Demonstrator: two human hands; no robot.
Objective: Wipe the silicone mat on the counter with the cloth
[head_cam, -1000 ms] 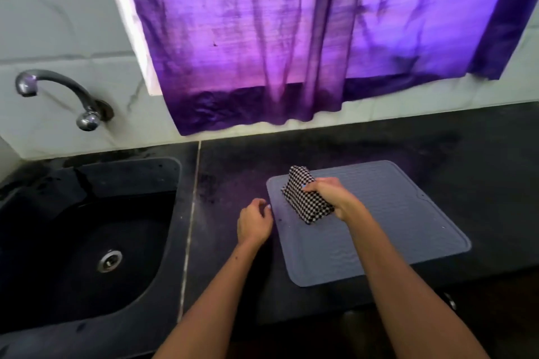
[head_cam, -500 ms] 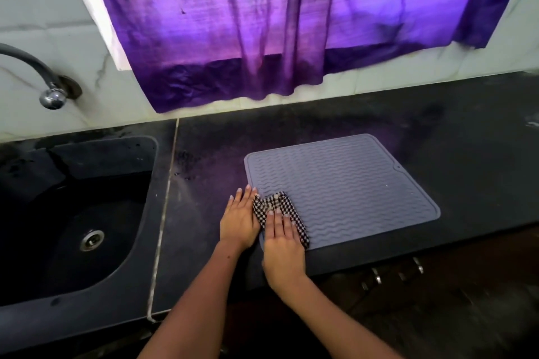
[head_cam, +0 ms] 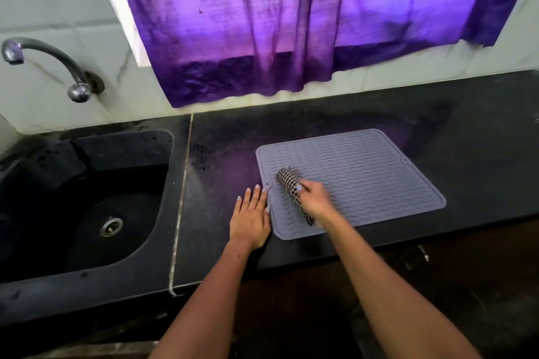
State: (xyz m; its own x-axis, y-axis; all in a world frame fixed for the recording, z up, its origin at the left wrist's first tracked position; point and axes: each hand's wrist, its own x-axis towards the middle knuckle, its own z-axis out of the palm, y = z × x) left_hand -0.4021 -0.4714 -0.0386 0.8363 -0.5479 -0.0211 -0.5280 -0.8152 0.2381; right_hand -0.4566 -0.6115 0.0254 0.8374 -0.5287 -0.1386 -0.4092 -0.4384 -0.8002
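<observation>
Wiping looks barely begun: the right hand (head_cam: 313, 201) grips the checked cloth (head_cam: 291, 191) on the mat's (head_cam: 364, 178) left part, with most of the mat beyond it likely unwiped. The left hand (head_cam: 250, 218) lies flat beside it, fingers straight, steadying the edge (seemingly). The grey, wavy-ribbed mat lies flat on the counter (head_cam: 466, 131).

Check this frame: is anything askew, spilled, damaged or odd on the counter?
The silicone mat lies slightly rotated against the counter's front edge. Dark specks dot the counter near the seam beside the sink. Nothing looks spilled or damaged; the cloth is motion-blurred.
</observation>
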